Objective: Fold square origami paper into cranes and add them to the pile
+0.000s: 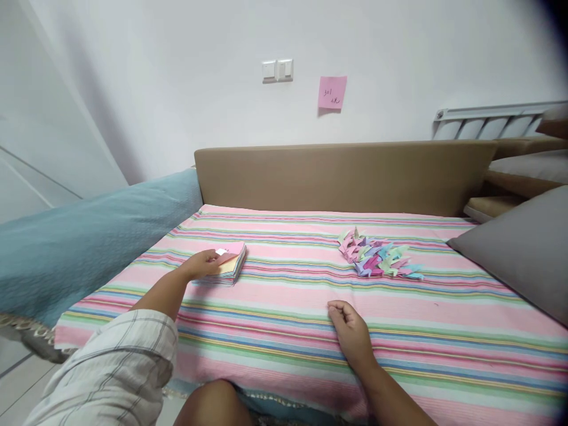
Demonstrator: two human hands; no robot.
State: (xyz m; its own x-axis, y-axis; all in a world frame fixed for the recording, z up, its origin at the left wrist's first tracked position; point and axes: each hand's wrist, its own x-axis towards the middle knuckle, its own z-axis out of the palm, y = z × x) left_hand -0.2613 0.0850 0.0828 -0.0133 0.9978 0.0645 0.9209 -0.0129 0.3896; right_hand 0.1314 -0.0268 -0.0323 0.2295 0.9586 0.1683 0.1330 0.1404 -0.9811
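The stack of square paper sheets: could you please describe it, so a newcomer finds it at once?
On the pink striped cloth, look toward the blue fabric armrest. There the left hand pinches the pink top sheet of the square stack of coloured paper sheets. Its flat, layered sheets set it apart from the multicoloured pile of folded paper pieces nearer the grey cushion.

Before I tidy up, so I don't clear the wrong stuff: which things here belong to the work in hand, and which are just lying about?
Belongs:
Paper stack, its pink top sheet at the left hand
Folded paper pieces, seemingly

Just around:
Gray cushion
Pink note on the wall
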